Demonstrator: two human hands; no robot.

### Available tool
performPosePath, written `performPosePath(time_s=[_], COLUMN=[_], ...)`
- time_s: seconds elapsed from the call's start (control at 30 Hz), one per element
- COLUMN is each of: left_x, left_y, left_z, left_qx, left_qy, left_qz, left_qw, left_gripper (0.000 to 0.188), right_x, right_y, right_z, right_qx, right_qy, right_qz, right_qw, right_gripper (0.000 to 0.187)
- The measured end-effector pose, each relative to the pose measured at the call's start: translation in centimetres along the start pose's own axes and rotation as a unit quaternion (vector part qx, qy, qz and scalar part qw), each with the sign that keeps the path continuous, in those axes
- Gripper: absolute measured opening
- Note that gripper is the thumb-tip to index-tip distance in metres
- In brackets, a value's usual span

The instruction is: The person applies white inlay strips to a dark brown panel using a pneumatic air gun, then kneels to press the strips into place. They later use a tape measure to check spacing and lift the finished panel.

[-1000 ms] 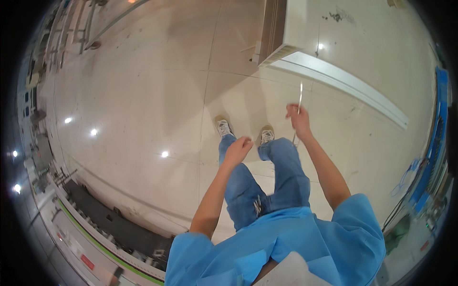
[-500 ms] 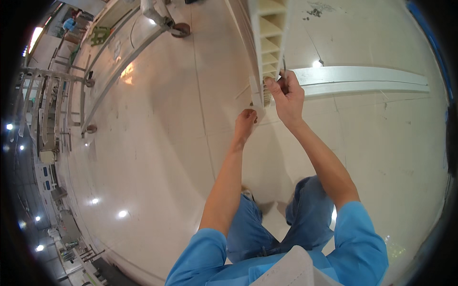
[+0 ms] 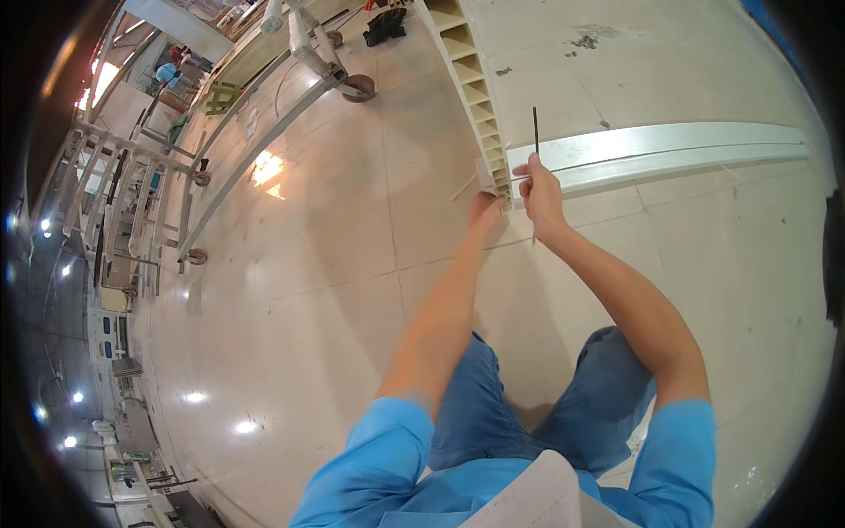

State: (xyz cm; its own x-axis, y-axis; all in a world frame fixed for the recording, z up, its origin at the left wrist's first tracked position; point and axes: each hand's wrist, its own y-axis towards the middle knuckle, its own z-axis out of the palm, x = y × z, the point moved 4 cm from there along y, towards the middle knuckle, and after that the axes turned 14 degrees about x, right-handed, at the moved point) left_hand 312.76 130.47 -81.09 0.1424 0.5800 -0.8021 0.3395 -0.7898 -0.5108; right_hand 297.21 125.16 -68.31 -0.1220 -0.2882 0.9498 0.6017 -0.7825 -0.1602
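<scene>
A long cream panel [image 3: 475, 81] with a row of open cells along its edge slants down from the top of the view. At its lower end is my left hand [image 3: 487, 209], its fingers closed on the corner; their tips are partly hidden. Just right of that end, my right hand [image 3: 543, 201] grips a thin dark rod [image 3: 535, 130]. The rod stands nearly upright, its upper part clear above the fingers and a thin end showing below. Some fingers of the right hand point toward the cells, apart from the panel.
Long silver-white profiles [image 3: 651, 154] lie on the tiled floor to the right. A wheeled metal frame [image 3: 255, 132] stands at the far left, near a black bundle [image 3: 385, 28]. Further off, a person in blue [image 3: 167, 74] appears at the upper left.
My right hand has come away from the panel's edge, and the rod now shows upright in it. My left hand has moved onto the panel's lower end. The whole view has shifted.
</scene>
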Motion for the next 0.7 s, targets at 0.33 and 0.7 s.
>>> performPosePath(time_s=[0.33,0.7], left_x=[-0.8,-7.2], left_y=[-3.7,-5.5], left_z=[-3.7,-3.1], left_qx=[-0.096,-0.112], left_qy=[0.057,-0.205], left_qz=[0.075,0.234], left_qw=[0.991,0.944], left_gripper=[0.048,0.027], right_x=[0.7,7.2], right_y=[1.7,-1.2], right_z=[0.1,0.1], right_qx=[0.008,0.052], right_qy=[-0.041,-0.086], right_qz=[0.009,-0.132], right_qw=[0.999,0.986], right_gripper=[0.049,0.048])
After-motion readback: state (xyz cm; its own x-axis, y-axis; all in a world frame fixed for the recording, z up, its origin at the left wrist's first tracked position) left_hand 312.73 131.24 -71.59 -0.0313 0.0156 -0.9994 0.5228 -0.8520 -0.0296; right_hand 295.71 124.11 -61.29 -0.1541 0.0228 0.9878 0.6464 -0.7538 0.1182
